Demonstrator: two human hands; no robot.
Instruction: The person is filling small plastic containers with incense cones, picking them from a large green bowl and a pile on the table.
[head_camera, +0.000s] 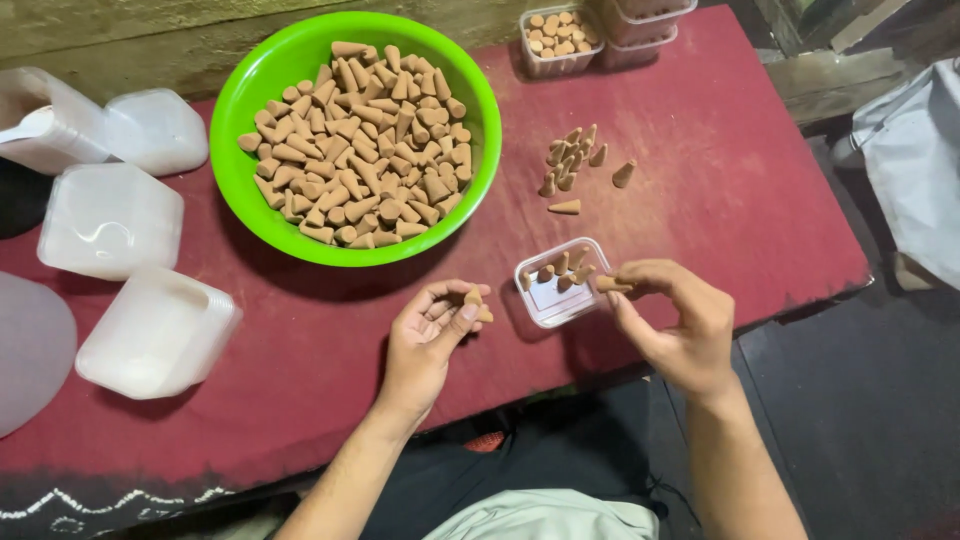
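Observation:
A bright green bowl (250, 90) heaped with several brown cones stands at the back of the red-covered table (760, 200). A small clear plastic box (553, 305) with a few cones inside sits near the front edge. My right hand (672, 325) is just right of the box and pinches one cone (608, 285) at its rim. My left hand (428, 335) is left of the box, palm up, with a couple of cones (476, 303) at its fingertips. A loose cluster of cones (572, 160) lies on the cloth behind the box.
Stacks of empty clear containers (155, 330) and lids (110, 215) fill the left side. Filled clear boxes (555, 35) stand at the back right. A pale bag (915, 160) hangs right of the table. The floor below is dark.

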